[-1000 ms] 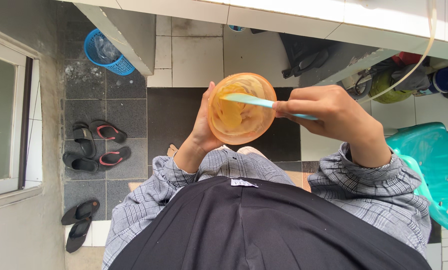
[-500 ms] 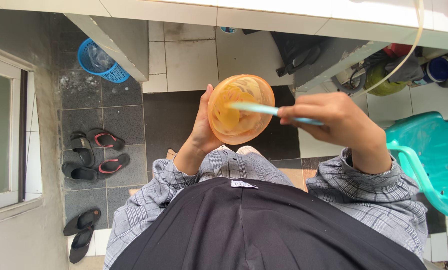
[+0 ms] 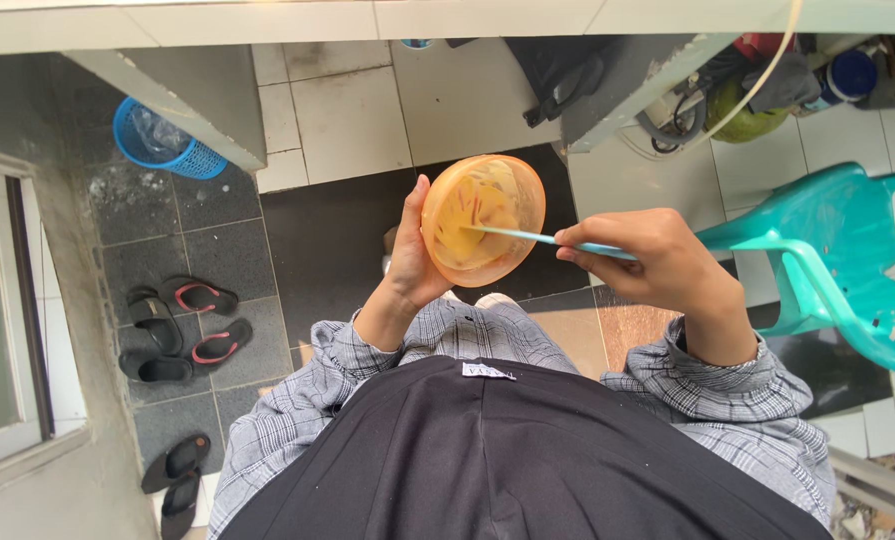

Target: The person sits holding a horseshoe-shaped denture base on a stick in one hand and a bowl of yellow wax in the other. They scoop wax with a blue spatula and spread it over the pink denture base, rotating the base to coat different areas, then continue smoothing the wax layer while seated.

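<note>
An orange plastic bowl (image 3: 482, 218) with yellow liquid food inside is cupped from the left by my left hand (image 3: 412, 255), tilted toward me. My right hand (image 3: 657, 265) pinches a thin light-blue utensil (image 3: 537, 237) whose tip reaches into the bowl. Both arms wear grey checked sleeves, and a black apron covers my front below them.
A teal plastic chair (image 3: 827, 260) stands at the right. A blue basket (image 3: 157, 140) sits at the upper left by a grey post. Several sandals (image 3: 182, 330) lie on the dark tiles at the left. A green gas cylinder (image 3: 742, 105) and bags are at the top right.
The bowl and both hands have shifted slightly in view. The utensil has moved inside the bowl, its tip now lower toward the centre.
</note>
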Motion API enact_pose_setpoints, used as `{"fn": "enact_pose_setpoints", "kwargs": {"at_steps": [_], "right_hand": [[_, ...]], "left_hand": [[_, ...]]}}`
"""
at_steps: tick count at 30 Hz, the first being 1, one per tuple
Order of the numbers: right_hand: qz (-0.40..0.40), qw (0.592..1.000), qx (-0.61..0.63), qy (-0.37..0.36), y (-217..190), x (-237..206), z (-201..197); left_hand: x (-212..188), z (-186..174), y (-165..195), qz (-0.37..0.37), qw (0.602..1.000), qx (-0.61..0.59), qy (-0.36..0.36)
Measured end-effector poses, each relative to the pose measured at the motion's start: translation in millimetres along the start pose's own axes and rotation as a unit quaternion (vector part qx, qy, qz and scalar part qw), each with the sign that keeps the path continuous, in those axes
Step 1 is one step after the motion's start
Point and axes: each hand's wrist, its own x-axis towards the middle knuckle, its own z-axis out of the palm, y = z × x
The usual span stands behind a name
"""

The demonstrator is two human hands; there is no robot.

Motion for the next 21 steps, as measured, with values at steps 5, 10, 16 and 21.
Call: {"fn": "enact_pose_setpoints", "kwargs": {"at_steps": [5, 10, 16, 21], "right_hand": [[0.066, 0.992, -0.023, 0.102, 4, -32, 6], [0.142, 0.977, -0.021, 0.159, 8, -69, 8], [0.176, 0.960, -0.035, 0.217, 20, -111, -5], [0.210, 0.914, -0.097, 0.333, 54, -144, -15]], "left_hand": [[17, 4, -12, -0.042, 0.999, 0.004, -0.006], [46, 12, -35, -0.074, 0.997, 0.005, -0.017], [98, 28, -70, -0.144, 0.988, 0.018, -0.043], [141, 49, -101, -0.156, 0.986, 0.013, -0.063]]}}
